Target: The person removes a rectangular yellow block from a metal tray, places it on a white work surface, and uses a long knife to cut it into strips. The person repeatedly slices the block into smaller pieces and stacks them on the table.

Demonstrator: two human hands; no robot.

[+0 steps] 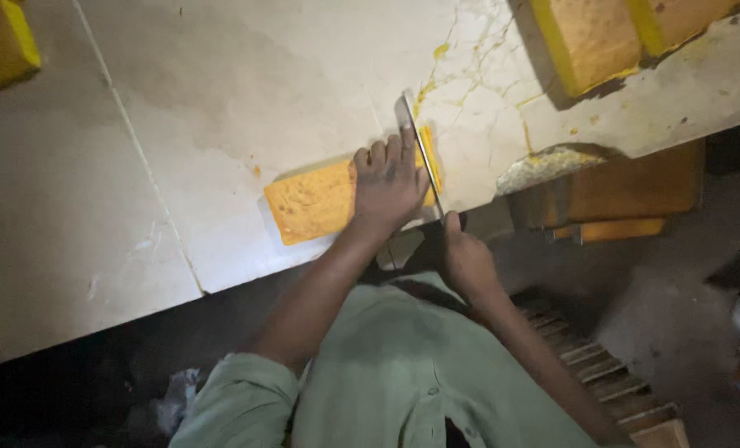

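Knife point(419, 158) in R hand point(468, 264), cutting yellow block point(316, 202); L hand point(389, 184) flat on it.

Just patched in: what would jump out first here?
The orange-yellow slab near the marble counter's front edge, pinned flat by the left hand. The right hand runs a long knife through its right end. More yellow blocks sit at the top right.

Pale green buttoned shirt point(403, 365). Sleeves point(237, 406) rolled above the elbows. Both forearms and hands bare, no gloves.
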